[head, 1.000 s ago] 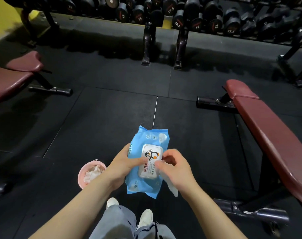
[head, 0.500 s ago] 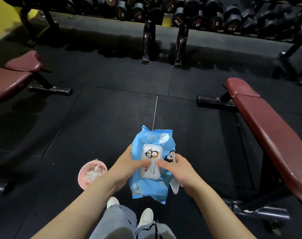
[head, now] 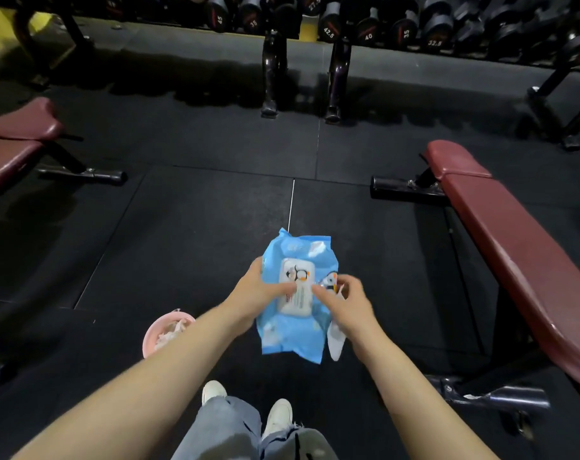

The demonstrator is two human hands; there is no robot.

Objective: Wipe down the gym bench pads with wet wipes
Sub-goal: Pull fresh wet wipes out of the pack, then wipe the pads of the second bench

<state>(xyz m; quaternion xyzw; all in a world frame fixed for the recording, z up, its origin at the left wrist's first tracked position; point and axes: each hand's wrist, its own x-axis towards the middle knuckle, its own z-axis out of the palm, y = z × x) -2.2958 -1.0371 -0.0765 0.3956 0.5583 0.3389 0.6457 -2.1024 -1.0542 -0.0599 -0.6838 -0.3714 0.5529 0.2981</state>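
A blue pack of wet wipes (head: 296, 300) was held in front of the body, above the black floor (head: 182, 227). It was gripped along its near-left edge by the left hand (head: 258, 293), whose thumb was laid across the white lid (head: 296, 287). The right hand (head: 345, 303) was seen at the pack's right edge with its fingers curled, and a white wipe (head: 335, 343) hung down below it, apparently pinched there. The lid appeared to be pressed flat, though that could not be settled through the blur.

The step in hand was judged to be the fetching of a wipe, with the pack being closed or steadied. No pad was being wiped yet. The bench (head: 514, 254) with its dark red pads stood to the right, well apart from the hands. A pink tub (head: 152, 336) holding crumpled white wipes sat on the floor by the left forearm.

For the next move, the pack would need to be put aside or kept in the left hand, and the wipe would need to be carried across to the bench's pads and spread flat.
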